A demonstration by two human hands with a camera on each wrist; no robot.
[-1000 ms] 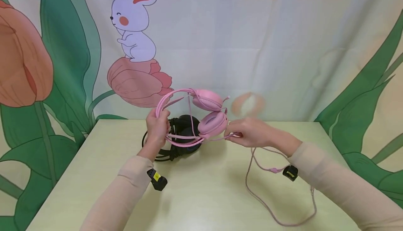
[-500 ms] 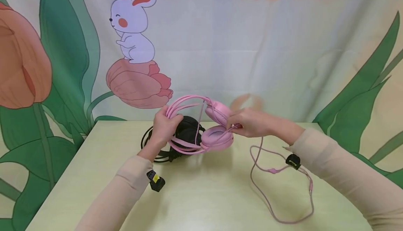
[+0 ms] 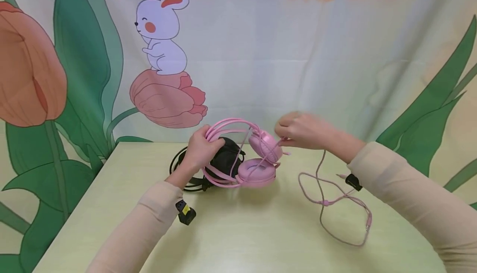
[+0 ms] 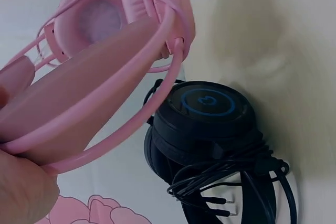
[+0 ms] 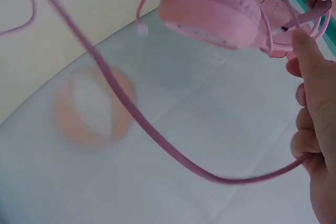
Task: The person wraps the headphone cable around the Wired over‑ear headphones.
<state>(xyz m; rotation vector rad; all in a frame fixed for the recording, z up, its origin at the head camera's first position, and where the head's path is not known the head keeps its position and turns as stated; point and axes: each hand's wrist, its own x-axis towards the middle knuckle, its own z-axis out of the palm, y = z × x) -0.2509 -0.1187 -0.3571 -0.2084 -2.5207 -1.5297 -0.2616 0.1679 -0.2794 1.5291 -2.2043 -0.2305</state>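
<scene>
Pink over-ear headphones [image 3: 257, 171] are held up off the table by my left hand [image 3: 201, 151], which grips their headband [image 4: 100, 103]. Thin pink cable runs around the headband and across the ear cups. My right hand [image 3: 305, 130], just right of the ear cups, holds the pink cable [image 5: 142, 119] in curled fingers. The cable's slack drops from that hand to the table in loose loops [image 3: 346, 244]. Behind the left hand lie black headphones [image 3: 225, 157], their own cord bundled. A round blue ring mark shows on one black ear cup [image 4: 207, 103] in the left wrist view.
The pale table [image 3: 238, 231] reaches back to a printed cloth [image 3: 253, 58] with a rabbit and tulips. A small black wrist camera [image 3: 185, 212] sits at the left cuff, another [image 3: 353, 182] at the right.
My left hand and the pink headphones have shifted right and slightly down. The right hand has moved in toward the ear cups, then up and right, drawing the cable; its slack loop on the table has shrunk.
</scene>
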